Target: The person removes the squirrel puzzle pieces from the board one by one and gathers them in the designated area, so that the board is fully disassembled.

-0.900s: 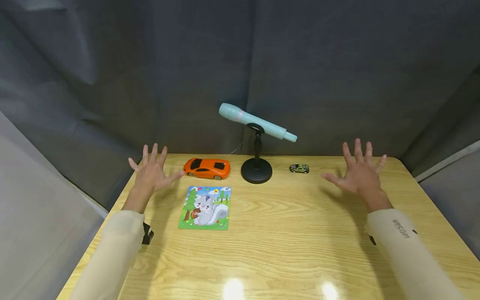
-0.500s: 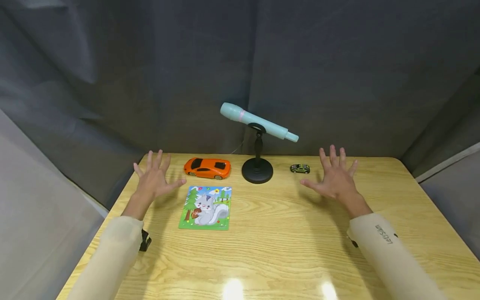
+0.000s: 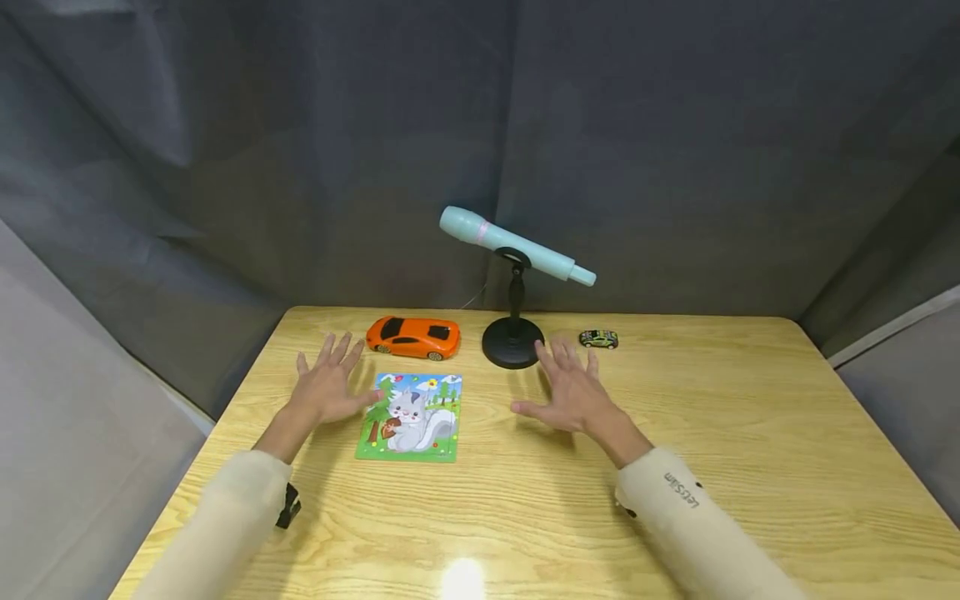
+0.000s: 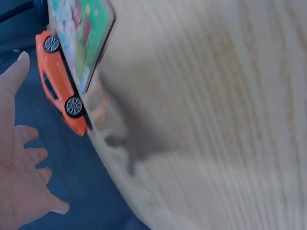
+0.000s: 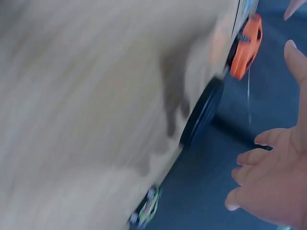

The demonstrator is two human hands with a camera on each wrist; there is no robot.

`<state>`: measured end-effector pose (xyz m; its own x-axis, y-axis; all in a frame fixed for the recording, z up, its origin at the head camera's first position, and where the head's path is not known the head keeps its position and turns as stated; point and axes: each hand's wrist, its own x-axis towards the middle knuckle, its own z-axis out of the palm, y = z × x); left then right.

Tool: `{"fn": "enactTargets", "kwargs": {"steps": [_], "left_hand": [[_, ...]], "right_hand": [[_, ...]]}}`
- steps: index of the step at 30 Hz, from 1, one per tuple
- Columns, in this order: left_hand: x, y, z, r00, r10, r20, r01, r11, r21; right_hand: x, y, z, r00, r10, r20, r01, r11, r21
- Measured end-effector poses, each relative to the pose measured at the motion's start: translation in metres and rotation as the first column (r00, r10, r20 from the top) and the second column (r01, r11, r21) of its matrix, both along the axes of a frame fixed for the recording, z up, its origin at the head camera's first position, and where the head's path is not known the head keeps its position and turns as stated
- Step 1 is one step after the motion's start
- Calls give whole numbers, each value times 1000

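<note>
My left hand (image 3: 325,387) hovers with spread fingers at the left edge of a flat squirrel picture board (image 3: 420,425), its thumb overlapping the board in the head view. The left wrist view shows this hand (image 4: 19,167) holding nothing, near an orange toy car (image 4: 56,79). My right hand (image 3: 573,392) is held over the table between the board and a small patterned toy car (image 3: 598,338), fingers apart and nothing in them. Its fingertips overlap the front of a round black stand base (image 3: 510,343) in the head view. A light-blue microphone (image 3: 525,248) lies tilted in the stand's holder.
The wooden table (image 3: 750,433) ends at a dark grey curtain (image 3: 675,167) behind the toys. A pale panel (image 3: 75,400) hangs along the left side. The orange car and the small car stand on either side of the microphone stand.
My right hand has swept far left, from right of the small car to in front of the stand. My left hand has come slightly right and nearer, toward the picture board. The toys stay put.
</note>
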<state>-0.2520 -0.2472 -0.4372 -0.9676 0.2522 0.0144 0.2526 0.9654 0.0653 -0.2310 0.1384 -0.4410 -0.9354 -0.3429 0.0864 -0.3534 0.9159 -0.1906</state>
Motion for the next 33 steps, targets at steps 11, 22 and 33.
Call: {"fn": "enactTargets", "kwargs": {"steps": [11, 22, 33], "left_hand": [[7, 12, -20, 991, -92, 100, 89, 996, 32], [12, 18, -27, 970, -157, 185, 147, 987, 68], [13, 24, -26, 970, -155, 188, 147, 988, 57]], "right_hand": [[16, -65, -12, 972, 144, 184, -132, 988, -75], [24, -104, -28, 928, 261, 266, -267, 964, -11], [25, -110, -21, 929, 238, 282, -271, 959, 84]]}}
